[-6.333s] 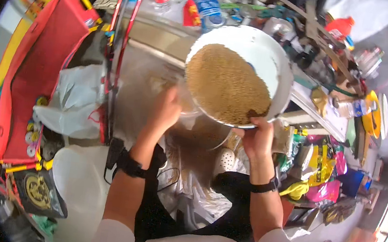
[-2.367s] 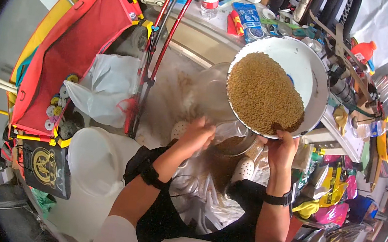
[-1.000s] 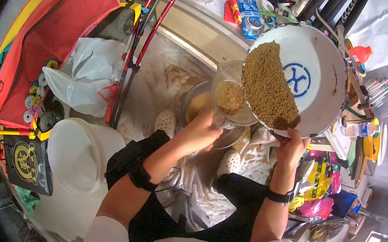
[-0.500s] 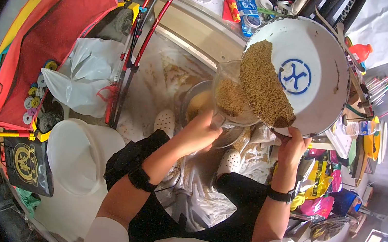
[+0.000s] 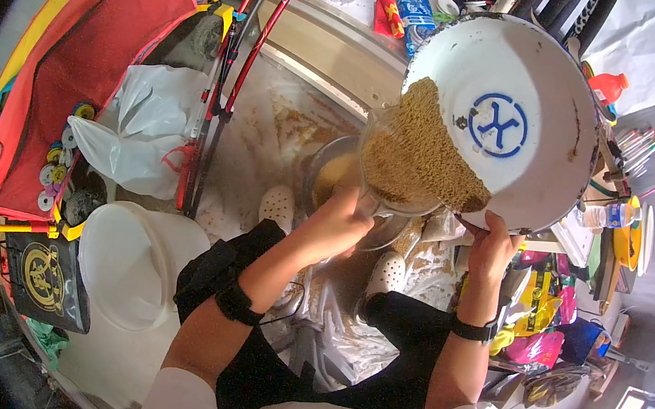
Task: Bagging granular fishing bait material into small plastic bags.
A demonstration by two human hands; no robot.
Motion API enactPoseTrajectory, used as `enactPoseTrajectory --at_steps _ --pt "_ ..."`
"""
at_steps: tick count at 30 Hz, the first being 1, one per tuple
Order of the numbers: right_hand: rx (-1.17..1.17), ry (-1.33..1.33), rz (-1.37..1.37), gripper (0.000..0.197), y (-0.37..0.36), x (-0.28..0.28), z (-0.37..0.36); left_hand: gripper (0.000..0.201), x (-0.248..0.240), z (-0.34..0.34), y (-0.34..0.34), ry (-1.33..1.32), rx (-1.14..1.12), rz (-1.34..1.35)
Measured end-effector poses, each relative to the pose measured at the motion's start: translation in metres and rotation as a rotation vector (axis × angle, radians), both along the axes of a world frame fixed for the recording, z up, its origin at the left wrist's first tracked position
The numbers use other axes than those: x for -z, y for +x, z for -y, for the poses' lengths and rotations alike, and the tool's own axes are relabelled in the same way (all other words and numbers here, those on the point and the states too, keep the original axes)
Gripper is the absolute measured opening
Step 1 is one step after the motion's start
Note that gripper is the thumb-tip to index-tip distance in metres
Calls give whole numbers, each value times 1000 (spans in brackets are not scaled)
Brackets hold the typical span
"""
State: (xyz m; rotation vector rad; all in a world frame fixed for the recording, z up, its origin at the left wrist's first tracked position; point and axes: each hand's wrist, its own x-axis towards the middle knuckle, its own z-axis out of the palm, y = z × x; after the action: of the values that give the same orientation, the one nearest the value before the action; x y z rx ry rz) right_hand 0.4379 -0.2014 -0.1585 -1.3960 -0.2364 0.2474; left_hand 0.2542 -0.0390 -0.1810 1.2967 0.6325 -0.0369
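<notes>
My left hand point(image 5: 339, 224) is closed round the handle of a round, see-through sieve point(image 5: 374, 128), held over a metal bowl point(image 5: 386, 235) between my feet. In my right hand point(image 5: 496, 245) is the lower rim of a large white enamel basin point(image 5: 550, 85) with a blue mark inside. The basin tilts left, its edge above the sieve. Damp-looking brown crumbly powder point(image 5: 434, 148) slides from the basin into the sieve. Fine light-brown powder point(image 5: 335, 174) lies in the bowl below. The sieve hides part of the bowl.
A white bucket point(image 5: 100, 266) stands left of my knee. Red rods point(image 5: 273, 19) rise beside a white plastic bag point(image 5: 143, 126) and a red fabric bin point(image 5: 79, 81). A cluttered table point(image 5: 325, 34) lies ahead. Plastic sheeting point(image 5: 348, 331) covers floor between my legs.
The basin has tipped further left and slightly up. Its brown powder has slid down over the edge, and the sieve is much fuller. My left hand has hardly moved.
</notes>
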Motion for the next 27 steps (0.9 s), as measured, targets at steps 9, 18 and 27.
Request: enactPoseTrajectory --at_steps 9,18,27 --pt "1 -34 156 40 5 14 6 25 -4 2 2 8 9 10" --pt "23 -379 833 36 3 25 11 37 -3 3 1 16 -1 -6" --pt "-32 -229 404 31 -4 12 6 32 5 2 2 -56 21 15"
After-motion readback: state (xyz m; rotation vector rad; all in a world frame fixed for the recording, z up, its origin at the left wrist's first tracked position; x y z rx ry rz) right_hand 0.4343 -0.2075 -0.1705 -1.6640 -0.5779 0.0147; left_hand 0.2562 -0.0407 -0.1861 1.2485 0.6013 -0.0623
